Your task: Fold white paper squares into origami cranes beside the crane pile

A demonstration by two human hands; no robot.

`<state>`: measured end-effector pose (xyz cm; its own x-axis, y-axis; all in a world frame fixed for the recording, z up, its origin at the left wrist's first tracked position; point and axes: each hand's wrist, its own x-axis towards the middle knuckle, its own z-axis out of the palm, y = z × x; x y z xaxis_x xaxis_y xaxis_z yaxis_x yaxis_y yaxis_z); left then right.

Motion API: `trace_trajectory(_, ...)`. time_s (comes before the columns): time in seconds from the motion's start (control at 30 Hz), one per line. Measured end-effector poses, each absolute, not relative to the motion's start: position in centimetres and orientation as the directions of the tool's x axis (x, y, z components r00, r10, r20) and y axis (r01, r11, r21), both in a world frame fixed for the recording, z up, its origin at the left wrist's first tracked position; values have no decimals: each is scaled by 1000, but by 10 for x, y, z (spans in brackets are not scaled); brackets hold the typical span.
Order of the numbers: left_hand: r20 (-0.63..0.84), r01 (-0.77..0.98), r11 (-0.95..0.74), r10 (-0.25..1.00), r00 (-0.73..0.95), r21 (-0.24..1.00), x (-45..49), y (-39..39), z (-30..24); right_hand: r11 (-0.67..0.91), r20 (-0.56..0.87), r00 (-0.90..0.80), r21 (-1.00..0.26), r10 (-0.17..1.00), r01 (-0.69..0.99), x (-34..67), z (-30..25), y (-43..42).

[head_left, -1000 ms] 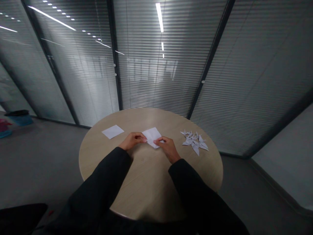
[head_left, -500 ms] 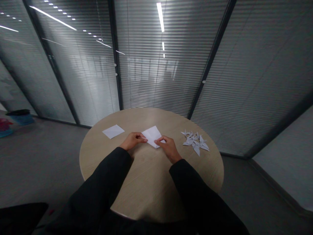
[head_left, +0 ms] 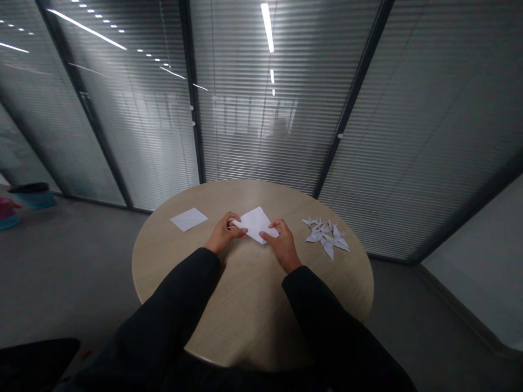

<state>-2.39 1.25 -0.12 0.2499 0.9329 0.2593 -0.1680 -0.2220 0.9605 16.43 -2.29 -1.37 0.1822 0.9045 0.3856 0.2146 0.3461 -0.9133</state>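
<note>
Vs earlier frame: folded white paper sheet point(head_left: 255, 224) turned, no longer point-down; long axis now roughly left-right, slight tilt. Hands further apart. Left hand point(head_left: 224, 233) pinches left tip, wrist angled inward. Right hand point(head_left: 283, 245) pinches right end, fingers curled. Sheet between hands, over far half of round worktop point(head_left: 249, 305). Loose square paper sheet point(head_left: 188, 219) left; origami cranes point(head_left: 326, 234) right.

On round table point(head_left: 204, 212), folded paper point(head_left: 255, 224) between left hand point(head_left: 224, 233) and right hand point(head_left: 283, 246), sheet point(head_left: 188, 219) left, origami cranes point(head_left: 326, 236) right

Head-worn view, facing forward and down, above left hand point(head_left: 224, 234), right hand point(head_left: 284, 245)
</note>
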Motion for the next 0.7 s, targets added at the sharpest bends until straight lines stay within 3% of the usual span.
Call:
trace_trajectory(0.17, 278, -189, -236, 931, 238, 953, -22, 7, 3, 322, 334, 165, -942, 928, 96, 163, -10, -26)
trace_trajectory(0.47, 240, -191, -212, 961, 135, 958, -19, 1, 5, 322, 333, 170, -942, 927, 91, 163, -11, -26)
trace_trajectory(0.7, 159, -246, -120, 976, 148, 962, -20, 5, 6, 334, 354, 201, -934, 914, 127, 166, -12, -24)
